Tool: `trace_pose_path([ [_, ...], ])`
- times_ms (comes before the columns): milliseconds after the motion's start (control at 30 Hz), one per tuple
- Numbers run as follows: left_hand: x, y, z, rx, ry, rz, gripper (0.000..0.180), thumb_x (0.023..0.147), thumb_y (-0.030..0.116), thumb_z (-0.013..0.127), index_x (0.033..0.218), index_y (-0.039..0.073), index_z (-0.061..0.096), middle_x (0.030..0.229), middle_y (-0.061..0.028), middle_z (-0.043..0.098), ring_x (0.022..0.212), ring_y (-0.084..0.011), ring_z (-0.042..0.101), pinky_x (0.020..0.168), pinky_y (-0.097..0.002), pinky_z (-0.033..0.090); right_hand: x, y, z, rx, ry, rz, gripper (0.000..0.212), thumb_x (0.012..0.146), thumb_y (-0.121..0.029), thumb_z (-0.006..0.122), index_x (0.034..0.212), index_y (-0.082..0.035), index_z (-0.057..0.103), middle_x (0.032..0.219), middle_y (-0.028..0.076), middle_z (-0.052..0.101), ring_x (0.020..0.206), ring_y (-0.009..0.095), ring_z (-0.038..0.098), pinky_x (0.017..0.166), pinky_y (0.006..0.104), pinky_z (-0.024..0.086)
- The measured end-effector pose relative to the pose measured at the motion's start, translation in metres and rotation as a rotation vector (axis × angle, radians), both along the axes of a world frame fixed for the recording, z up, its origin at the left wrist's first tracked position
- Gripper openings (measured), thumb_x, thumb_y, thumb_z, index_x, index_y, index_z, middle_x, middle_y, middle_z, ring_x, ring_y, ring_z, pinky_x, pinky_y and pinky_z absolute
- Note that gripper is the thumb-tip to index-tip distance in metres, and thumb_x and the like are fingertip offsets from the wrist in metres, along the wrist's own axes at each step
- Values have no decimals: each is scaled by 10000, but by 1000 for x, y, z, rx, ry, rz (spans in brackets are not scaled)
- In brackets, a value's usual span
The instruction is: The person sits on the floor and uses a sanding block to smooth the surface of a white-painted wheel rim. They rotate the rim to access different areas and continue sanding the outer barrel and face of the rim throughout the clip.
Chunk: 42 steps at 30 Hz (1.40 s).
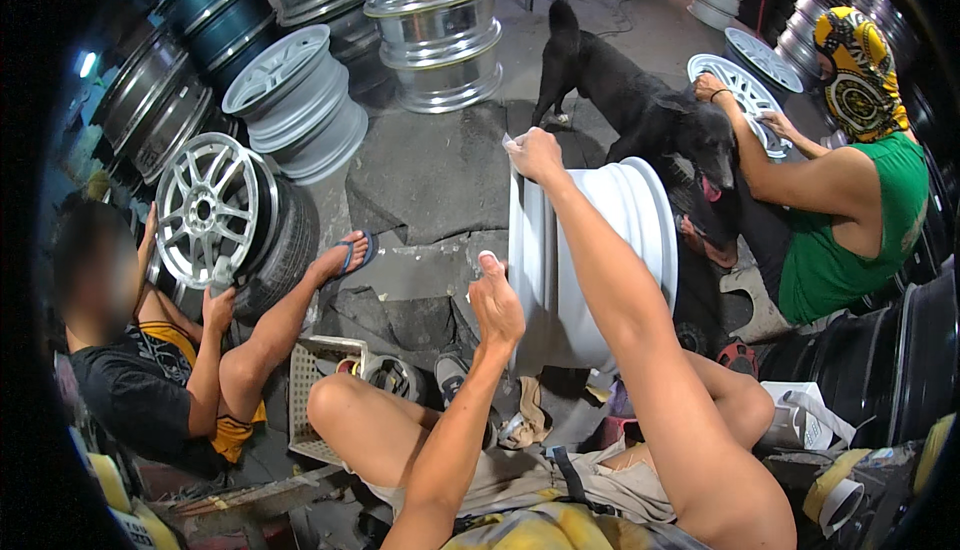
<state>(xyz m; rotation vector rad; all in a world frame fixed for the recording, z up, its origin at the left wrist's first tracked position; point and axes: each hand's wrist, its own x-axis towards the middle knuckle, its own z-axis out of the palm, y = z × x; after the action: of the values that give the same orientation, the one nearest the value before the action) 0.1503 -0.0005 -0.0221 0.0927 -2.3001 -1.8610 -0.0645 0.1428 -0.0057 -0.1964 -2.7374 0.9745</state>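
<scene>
A pale grey wheel rim [590,250] stands on its side between my knees. My right hand [537,157] is at the upper left of the rim, near its edge, fingers closed. A small pale piece of what looks like sandpaper [509,141] sticks out from its fingertips. My left hand [497,312] is beside the rim's left edge, thumb raised and the other fingers curled. A tiny light scrap shows at its finger side; what the fingers hold, if anything, is hidden.
A black dog [650,100] stands just beyond the rim. At left a person holds a spoked wheel [205,208] by a tire [285,250]; at right a person in green works on another wheel [740,90]. Stacked rims [430,40] stand behind. A plastic crate [305,390] sits by my left knee.
</scene>
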Motion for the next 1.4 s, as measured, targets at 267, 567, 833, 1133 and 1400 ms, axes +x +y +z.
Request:
trace_pose_path([
  [267, -92, -17, 27, -360, 32, 50, 789, 1064, 529, 284, 816, -108, 677, 861, -365, 655, 896, -536, 643, 841, -602, 457, 155, 32, -10, 547, 886, 569, 174, 933, -155, 620, 926, -16, 725, 912, 128, 669, 832, 308, 684, 770, 441, 549],
  [567, -73, 8, 1, -540, 113, 31, 602, 1066, 465, 364, 886, -29, 656, 855, -339, 664, 839, -535, 639, 763, -612, 466, 119, 102, 292, 482, 908, 116, 169, 879, -205, 646, 915, -61, 728, 1012, 176, 730, 926, 272, 726, 825, 421, 568],
  [833, -78, 10, -11, -460, 145, 44, 672, 1071, 474, 330, 863, -41, 707, 807, -321, 668, 796, -522, 646, 750, -605, 470, 154, 72, -26, 564, 613, 73, 176, 850, -109, 654, 983, -16, 721, 1121, 152, 669, 1093, 305, 620, 929, 436, 509],
  [1133, -44, -16, -31, -442, 194, 110, 641, 1085, 419, 340, 854, -67, 687, 747, -323, 634, 713, -514, 626, 667, -575, 459, 103, 76, 3, 542, 355, 16, 180, 872, -140, 650, 918, 14, 731, 1046, 210, 670, 996, 372, 655, 880, 453, 519],
  [1400, -61, -13, -21, -408, 178, 78, 615, 1084, 411, 357, 853, -55, 685, 760, -324, 631, 722, -517, 626, 663, -571, 450, 76, 23, -9, 229, 213, 103, 263, 889, -202, 654, 1043, 7, 699, 1105, 212, 708, 1011, 405, 686, 903, 468, 553],
])
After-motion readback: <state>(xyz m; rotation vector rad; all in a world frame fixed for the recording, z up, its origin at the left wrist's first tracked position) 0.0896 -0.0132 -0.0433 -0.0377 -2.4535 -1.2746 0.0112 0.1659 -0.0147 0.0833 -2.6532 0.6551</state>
